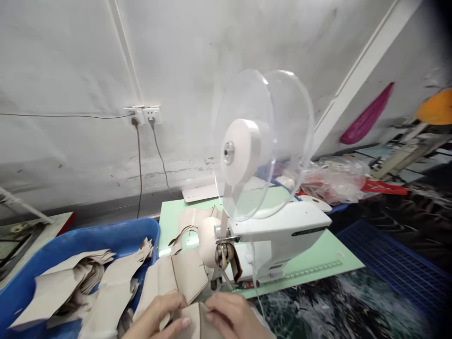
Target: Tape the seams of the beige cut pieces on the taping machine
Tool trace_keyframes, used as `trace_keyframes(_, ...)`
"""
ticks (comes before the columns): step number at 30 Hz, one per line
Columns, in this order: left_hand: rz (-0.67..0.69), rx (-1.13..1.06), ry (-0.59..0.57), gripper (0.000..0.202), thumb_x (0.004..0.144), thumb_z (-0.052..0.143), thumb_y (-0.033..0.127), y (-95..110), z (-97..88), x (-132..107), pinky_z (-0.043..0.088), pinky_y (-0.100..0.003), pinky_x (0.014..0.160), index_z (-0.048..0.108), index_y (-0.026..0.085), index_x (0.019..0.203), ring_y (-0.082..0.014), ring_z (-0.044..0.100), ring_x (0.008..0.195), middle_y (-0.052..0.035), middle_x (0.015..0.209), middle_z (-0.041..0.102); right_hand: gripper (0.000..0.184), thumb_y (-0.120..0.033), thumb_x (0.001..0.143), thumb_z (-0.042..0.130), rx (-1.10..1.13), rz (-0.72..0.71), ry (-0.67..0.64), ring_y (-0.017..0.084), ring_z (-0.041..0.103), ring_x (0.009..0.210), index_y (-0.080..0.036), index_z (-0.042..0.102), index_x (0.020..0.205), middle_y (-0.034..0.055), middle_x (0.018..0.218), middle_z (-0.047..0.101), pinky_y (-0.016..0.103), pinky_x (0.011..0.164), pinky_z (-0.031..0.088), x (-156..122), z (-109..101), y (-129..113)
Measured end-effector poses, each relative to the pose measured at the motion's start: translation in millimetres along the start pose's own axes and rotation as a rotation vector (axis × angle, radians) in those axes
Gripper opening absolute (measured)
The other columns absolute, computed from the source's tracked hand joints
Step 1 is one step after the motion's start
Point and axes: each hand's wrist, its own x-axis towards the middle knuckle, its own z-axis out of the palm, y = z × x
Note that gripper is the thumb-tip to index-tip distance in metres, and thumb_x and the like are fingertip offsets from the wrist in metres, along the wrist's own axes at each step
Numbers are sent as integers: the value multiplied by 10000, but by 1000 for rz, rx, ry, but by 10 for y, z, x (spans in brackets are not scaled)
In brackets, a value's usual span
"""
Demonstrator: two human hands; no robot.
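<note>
At the bottom of the head view, my left hand (pixel 158 318) pinches a beige sheet piece (pixel 193 316) between thumb and fingers. My right hand (pixel 235 314) is closed on the right side of the same piece, near a seam or fold line that runs along it. Whether it is leather or fabric I cannot tell. More beige pieces (pixel 189 273) lie just beyond my fingers, joined or overlapping, and trail left of the white machine's head (pixel 210 240). A strip of tape runs down into that head from a white tape roll (pixel 242 150) between clear discs.
A blue bin (pixel 106 230) with stacks of beige pieces (pixel 113 292) stands at the left. The white machine body (pixel 282 221) sits on a pale green tabletop (pixel 339 249). Plastic bags (pixel 332 179) lie behind it, and a blue grate (pixel 391 273) is at the right.
</note>
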Motion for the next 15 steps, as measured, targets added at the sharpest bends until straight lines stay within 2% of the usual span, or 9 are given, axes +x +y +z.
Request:
trace_keyframes(3,21,-108,159,366,878,484,585,461,117,243,479,-274,770,591,254,764,-218,560,815,-22,798,620,287,-432,911,534,152,221,236,143,526,683,-190,608,776,2,715,580,235,621,366,-82,-436,-167)
trace_keyframes(6,40,-250,264,440,862,483,620,761,217,604,447,-249,654,544,224,677,-195,520,715,-16,703,558,370,-524,819,648,388,432,374,141,507,690,-171,612,713,-6,696,560,228,619,375,36,-747,-120)
trace_keyframes(8,22,-341,285,451,822,526,639,831,246,777,444,-242,650,573,213,685,-200,535,734,-24,720,587,378,-524,761,705,591,463,379,139,512,671,-157,629,707,-3,692,576,232,614,393,152,-837,-13)
trace_keyframes(11,-34,-426,284,482,758,575,674,806,250,873,442,-240,621,602,200,681,-205,545,721,-31,714,606,337,-472,699,763,801,480,362,178,580,697,-148,679,737,23,730,652,271,651,452,286,-846,129)
trace_keyframes(13,-56,-463,272,489,746,589,676,762,240,880,428,-231,583,612,193,674,-187,530,677,-23,694,595,331,-421,675,788,892,463,371,235,636,815,-160,711,863,47,848,706,323,744,501,339,-829,191)
trace_keyframes(15,-57,-504,258,468,752,609,650,717,222,907,423,-220,578,622,187,685,-168,525,658,-12,696,602,464,-357,635,821,973,469,412,278,647,966,-186,688,1045,58,1008,718,383,872,512,384,-824,263)
